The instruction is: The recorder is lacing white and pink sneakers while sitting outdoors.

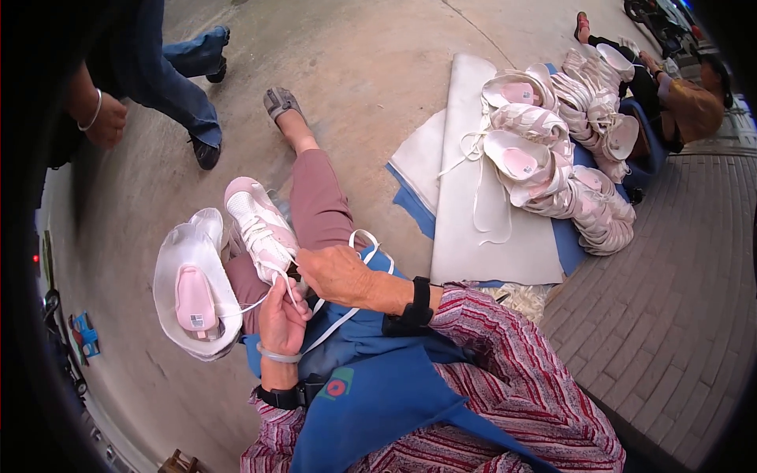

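A white and pink sneaker upper (264,229) lies across my lap, its toe pointing away from me. A white shoelace (337,323) runs through its eyelets, with loose lengths trailing over my blue apron (378,394). My left hand (284,317), a pale bangle at its wrist, is closed with the fingertips pinching the lace by the shoe's opening. Just above it to the right, my right hand (335,274) is closed on the lace too, knuckles up at the upper's edge. Its fingertips are partly hidden. A second upper (197,288), opening upward with a pink insole, rests left of the first.
Several similar uppers (524,162) are heaped on pale sheets (493,244) and blue cloth at the right. Behind the heap sits another person (694,102). A standing person's jeans-clad legs (169,87) are at the upper left. Brick paving (670,299) lies at the right.
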A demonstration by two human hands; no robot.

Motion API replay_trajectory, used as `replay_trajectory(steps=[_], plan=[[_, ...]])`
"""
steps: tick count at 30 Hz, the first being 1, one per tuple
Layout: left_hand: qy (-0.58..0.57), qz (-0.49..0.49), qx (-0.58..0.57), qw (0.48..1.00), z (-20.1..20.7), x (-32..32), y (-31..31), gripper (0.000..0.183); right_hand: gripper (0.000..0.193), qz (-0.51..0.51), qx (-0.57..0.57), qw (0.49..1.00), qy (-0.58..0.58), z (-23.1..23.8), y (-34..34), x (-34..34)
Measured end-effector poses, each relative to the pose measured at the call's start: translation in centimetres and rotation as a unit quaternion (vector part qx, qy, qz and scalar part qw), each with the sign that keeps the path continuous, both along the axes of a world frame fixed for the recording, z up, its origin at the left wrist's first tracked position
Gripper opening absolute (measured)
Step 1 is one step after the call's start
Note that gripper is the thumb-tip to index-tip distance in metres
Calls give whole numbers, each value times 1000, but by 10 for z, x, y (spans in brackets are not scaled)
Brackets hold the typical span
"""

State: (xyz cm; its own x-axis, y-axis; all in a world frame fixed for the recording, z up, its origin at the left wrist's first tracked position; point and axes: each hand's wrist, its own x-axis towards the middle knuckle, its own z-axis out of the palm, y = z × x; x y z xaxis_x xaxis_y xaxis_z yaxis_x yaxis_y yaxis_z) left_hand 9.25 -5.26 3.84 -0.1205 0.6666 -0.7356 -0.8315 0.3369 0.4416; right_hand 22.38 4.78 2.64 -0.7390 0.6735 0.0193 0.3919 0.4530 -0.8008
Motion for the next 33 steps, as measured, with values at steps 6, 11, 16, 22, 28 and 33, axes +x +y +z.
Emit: replay_trajectory(steps=[6, 11, 16, 22, 28, 33], plan=[[68, -45, 44, 996, 34, -19, -14, 23, 17, 36, -65, 996, 58, 28, -6, -1], [160, -89, 6, 983, 42, -28, -17, 26, 15, 112, -46, 986, 118, 53, -19, -6], [100, -78, -3, 992, 46, -19, -2, 32, 13, 198, -39, 972, 122, 66, -36, -4], [18, -57, 13, 998, 32, -17, -13, 28, 14, 268, -46, 962, 37, 62, -43, -1], [98, -93, 0, 991, 28, -17, -19, 26, 13, 217, -40, 974, 43, 61, -32, -4], [245, -129, 9, 961, 35, -11, -17, 24, 30, 72, 11, 997, 29, 55, -20, -14]])
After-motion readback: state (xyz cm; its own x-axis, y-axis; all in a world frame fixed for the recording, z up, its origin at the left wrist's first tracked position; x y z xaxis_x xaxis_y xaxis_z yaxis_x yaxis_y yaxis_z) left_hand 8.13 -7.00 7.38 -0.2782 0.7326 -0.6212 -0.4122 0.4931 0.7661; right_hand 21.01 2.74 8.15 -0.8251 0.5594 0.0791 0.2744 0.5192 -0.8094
